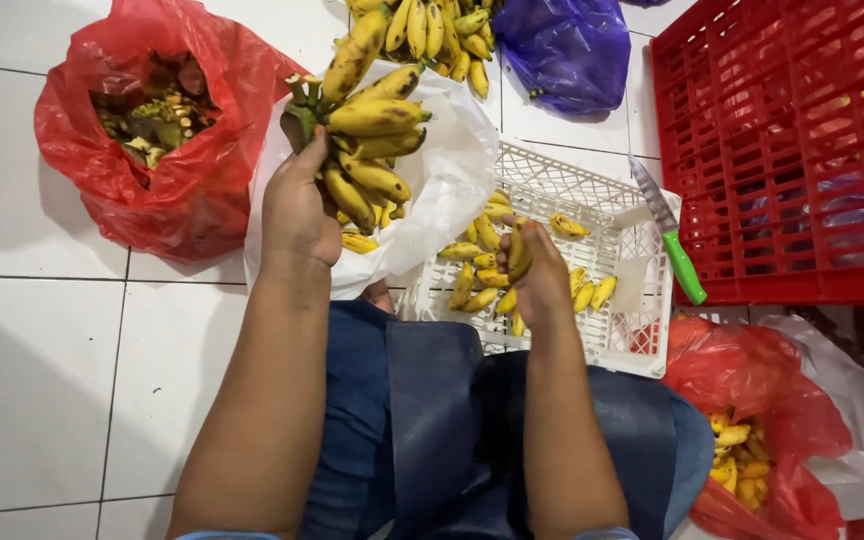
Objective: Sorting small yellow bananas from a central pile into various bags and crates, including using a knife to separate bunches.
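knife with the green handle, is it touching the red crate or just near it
Cannot tell. In the head view the knife lies on the white basket's rim, its green handle reaching the red crate's lower edge, but neither contact nor a gap shows plainly.

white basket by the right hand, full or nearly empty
Nearly empty. The white basket holds only a scattering of loose bananas near the right hand; most of its lattice floor shows bare.

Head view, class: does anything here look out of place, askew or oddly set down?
The knife with a green handle lies tilted across the corner of the white basket, its handle hanging past the rim toward the red crate. It looks precariously perched. Otherwise nothing stands out.
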